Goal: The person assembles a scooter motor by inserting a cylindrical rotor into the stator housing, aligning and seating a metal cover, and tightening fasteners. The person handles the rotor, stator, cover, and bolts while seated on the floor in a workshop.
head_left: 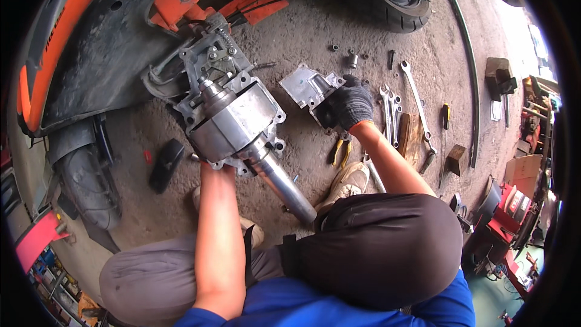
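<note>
My right hand, in a dark knitted glove, grips the edge of a cast-metal cover plate just above the floor. To its left stands a large cast-metal gear housing with a bolted flange and a stepped shaft end. A long shiny metal tube sticks out of it towards my knees. My left forearm reaches up to the near edge of this housing. The left hand itself is hidden behind the metal, so its fingers do not show.
Several wrenches lie right of my right hand, with yellow-handled pliers, a wooden block and a yellow screwdriver. A metal bushing sits beyond. A wheel stands at the back; an orange-and-black vehicle body fills the far left.
</note>
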`<act>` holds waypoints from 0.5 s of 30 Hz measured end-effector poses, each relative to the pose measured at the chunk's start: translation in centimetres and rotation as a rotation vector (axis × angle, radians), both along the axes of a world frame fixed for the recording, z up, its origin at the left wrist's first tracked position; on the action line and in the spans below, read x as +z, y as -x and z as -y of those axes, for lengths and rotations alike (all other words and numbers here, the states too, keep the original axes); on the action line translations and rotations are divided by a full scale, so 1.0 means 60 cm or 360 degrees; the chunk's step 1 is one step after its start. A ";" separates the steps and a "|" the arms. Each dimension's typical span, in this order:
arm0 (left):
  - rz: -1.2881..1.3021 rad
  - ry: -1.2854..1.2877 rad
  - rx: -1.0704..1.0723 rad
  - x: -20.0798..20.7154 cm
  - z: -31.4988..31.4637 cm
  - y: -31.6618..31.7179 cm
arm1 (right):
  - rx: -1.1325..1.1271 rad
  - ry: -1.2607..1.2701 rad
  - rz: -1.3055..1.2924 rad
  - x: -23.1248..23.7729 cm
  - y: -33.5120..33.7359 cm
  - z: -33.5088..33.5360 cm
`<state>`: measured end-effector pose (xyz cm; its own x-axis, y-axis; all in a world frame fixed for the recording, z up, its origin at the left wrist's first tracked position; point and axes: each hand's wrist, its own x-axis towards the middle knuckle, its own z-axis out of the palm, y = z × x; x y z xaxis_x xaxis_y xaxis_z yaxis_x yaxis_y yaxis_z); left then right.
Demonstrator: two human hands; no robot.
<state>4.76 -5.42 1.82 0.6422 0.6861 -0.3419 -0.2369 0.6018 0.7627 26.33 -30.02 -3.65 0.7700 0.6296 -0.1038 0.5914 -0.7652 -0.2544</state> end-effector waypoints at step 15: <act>-0.0100 -0.0114 -0.0010 0.009 0.005 -0.003 | -0.1090 -0.1005 -0.1520 0.182 0.072 0.162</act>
<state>4.96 -5.69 2.38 0.6256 0.7061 -0.3319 -0.1837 0.5468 0.8169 22.01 -39.72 7.27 0.7374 0.2869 -0.6115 -0.4699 -0.4325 -0.7695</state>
